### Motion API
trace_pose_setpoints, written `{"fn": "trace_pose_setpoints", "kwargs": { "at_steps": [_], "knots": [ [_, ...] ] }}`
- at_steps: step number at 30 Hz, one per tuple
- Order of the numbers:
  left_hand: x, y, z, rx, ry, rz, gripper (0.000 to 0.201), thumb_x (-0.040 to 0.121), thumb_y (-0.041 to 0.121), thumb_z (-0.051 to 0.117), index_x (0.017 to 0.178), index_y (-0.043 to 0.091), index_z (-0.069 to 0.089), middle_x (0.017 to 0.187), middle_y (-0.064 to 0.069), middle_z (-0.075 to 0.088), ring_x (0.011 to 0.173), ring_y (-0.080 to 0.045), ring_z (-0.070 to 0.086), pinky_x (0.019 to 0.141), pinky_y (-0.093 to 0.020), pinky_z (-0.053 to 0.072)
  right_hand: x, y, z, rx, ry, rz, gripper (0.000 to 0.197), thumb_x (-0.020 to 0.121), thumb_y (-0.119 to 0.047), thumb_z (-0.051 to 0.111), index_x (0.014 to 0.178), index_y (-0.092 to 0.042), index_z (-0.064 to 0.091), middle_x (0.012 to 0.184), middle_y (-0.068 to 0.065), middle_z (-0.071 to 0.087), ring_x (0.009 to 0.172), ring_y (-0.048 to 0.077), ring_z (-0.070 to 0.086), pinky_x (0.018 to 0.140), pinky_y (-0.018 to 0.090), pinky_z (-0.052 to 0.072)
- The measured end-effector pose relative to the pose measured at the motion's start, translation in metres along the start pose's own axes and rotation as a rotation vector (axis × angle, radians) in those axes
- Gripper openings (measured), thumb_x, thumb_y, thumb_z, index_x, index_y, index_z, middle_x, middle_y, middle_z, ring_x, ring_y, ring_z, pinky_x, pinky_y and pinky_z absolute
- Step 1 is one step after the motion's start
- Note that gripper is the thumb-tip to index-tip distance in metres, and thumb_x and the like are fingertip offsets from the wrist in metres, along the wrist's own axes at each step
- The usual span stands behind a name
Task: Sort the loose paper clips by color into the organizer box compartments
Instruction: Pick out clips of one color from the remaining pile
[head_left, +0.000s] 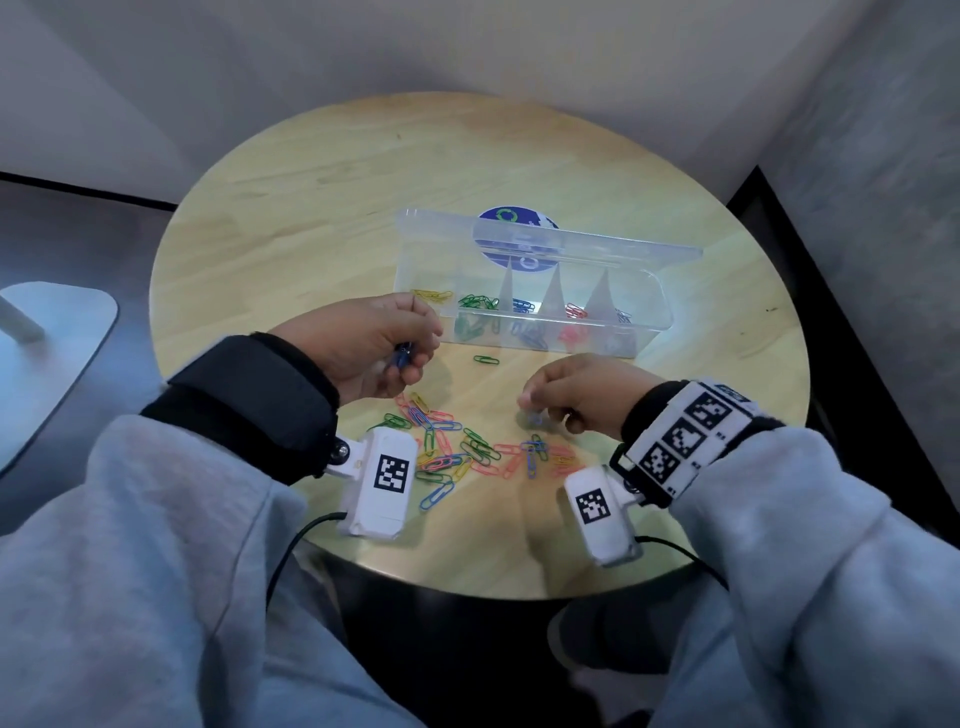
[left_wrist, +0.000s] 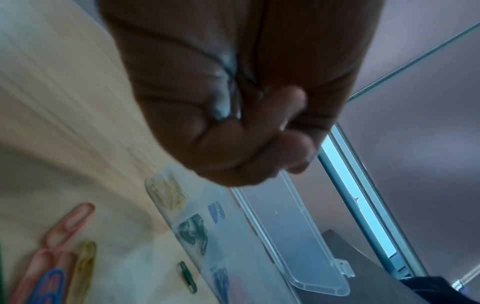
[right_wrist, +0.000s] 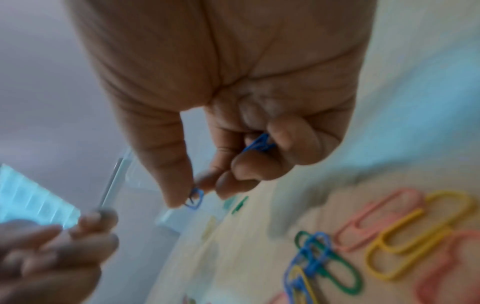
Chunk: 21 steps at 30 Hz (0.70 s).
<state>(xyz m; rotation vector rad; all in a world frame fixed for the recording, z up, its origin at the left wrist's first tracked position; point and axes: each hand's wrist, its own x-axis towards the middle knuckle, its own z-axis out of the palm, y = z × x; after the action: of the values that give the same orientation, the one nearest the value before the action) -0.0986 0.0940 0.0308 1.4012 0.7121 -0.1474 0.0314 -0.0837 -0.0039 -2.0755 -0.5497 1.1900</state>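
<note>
On the round wooden counter (head_left: 322, 218), a clear organizer box (head_left: 644, 332) stands open, its compartments holding yellow, green, blue and red clips, with the loose paper clips (head_left: 467, 452) heaped nearer the person. Left hand (head_left: 363, 348), fingers curled, grips blue clips (head_left: 401, 358) just beside the box's left end. Right hand (right_wrist: 233, 115) pinches a blue clip (right_wrist: 195, 198) between thumb and fingertips above the heap.

In my left wrist view the left hand (left_wrist: 233, 98) is motion-smeared and closed over its palm, so I cannot see what it holds. The organizer box (left_wrist: 233, 236) runs off the bottom edge there. In my right wrist view the loose clips (right_wrist: 389, 242) are blurred, and the far compartment (head_left: 621, 317) in my head view is too small to read.
</note>
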Motion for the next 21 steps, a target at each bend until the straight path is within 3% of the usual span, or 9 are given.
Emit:
{"fn": "trace_pose_setpoints", "kwargs": {
  "at_steps": [3, 5, 7, 13, 18, 21],
  "knots": [
    [0.004, -0.002, -0.002, 0.381, 0.032, 0.024, 0.017, 0.087, 0.007, 0.057, 0.075, 0.019, 0.055, 0.059, 0.002, 0.041, 0.045, -0.01, 0.034, 0.042, -0.016, 0.024, 0.0, 0.001, -0.004, 0.302, -0.027, 0.039, 0.023, 0.09, -0.003, 0.054, 0.069, -0.011, 0.053, 0.061, 0.0, 0.058, 0.047, 0.007, 0.044, 0.044, 0.019, 0.028],
    [0.007, -0.008, -0.003, 0.801, 0.078, 0.057, 0.011, 0.081, 0.014, 0.065, 0.079, 0.024, 0.06, 0.063, 0.004, 0.045, 0.052, -0.011, 0.039, 0.05, -0.022, 0.029, 0.0, 0.002, -0.006, 0.403, -0.045, 0.062, 0.024, 0.091, -0.001, 0.051, 0.07, -0.011, 0.05, 0.061, 0.002, 0.059, 0.044, 0.007, 0.048, 0.042, 0.018, 0.032],
    [0.008, -0.015, 0.0, 1.027, 0.08, 0.043, 0.015, 0.077, 0.018, 0.069, 0.079, 0.03, 0.06, 0.065, 0.007, 0.048, 0.058, -0.01, 0.043, 0.058, -0.024, 0.033, -0.001, 0.004, -0.006, 0.453, -0.041, 0.089, 0.025, 0.092, 0.002, 0.047, 0.071, -0.011, 0.048, 0.06, 0.005, 0.058, 0.043, 0.009, 0.05, 0.04, 0.017, 0.036],
    [0.015, -0.024, 0.006, 1.138, 0.032, 0.022, 0.02, 0.075, 0.018, 0.068, 0.073, 0.033, 0.056, 0.069, 0.008, 0.052, 0.069, -0.016, 0.051, 0.068, -0.027, 0.041, -0.005, 0.008, -0.01, 0.428, -0.036, 0.122, 0.023, 0.089, 0.008, 0.04, 0.085, -0.011, 0.052, 0.065, 0.006, 0.046, 0.043, 0.01, 0.049, 0.038, 0.017, 0.038],
    [0.019, -0.029, 0.009, 1.191, 0.048, -0.017, 0.014, 0.075, 0.017, 0.068, 0.072, 0.025, 0.057, 0.06, 0.011, 0.052, 0.065, -0.014, 0.051, 0.064, -0.025, 0.038, -0.012, 0.012, -0.011, -0.033, -0.074, 0.044, 0.023, 0.083, 0.009, 0.052, 0.084, -0.013, 0.059, 0.059, -0.002, 0.05, 0.045, 0.007, 0.048, 0.046, 0.018, 0.038],
    [0.021, -0.03, 0.01, 1.2, 0.051, -0.022, 0.015, 0.075, 0.016, 0.068, 0.07, 0.024, 0.056, 0.057, 0.011, 0.05, 0.058, -0.011, 0.048, 0.061, -0.023, 0.036, -0.012, 0.014, -0.009, -0.237, -0.053, 0.031, 0.02, 0.079, 0.003, 0.059, 0.071, -0.016, 0.055, 0.061, -0.002, 0.057, 0.054, 0.012, 0.051, 0.053, 0.022, 0.043]
  ]
}}
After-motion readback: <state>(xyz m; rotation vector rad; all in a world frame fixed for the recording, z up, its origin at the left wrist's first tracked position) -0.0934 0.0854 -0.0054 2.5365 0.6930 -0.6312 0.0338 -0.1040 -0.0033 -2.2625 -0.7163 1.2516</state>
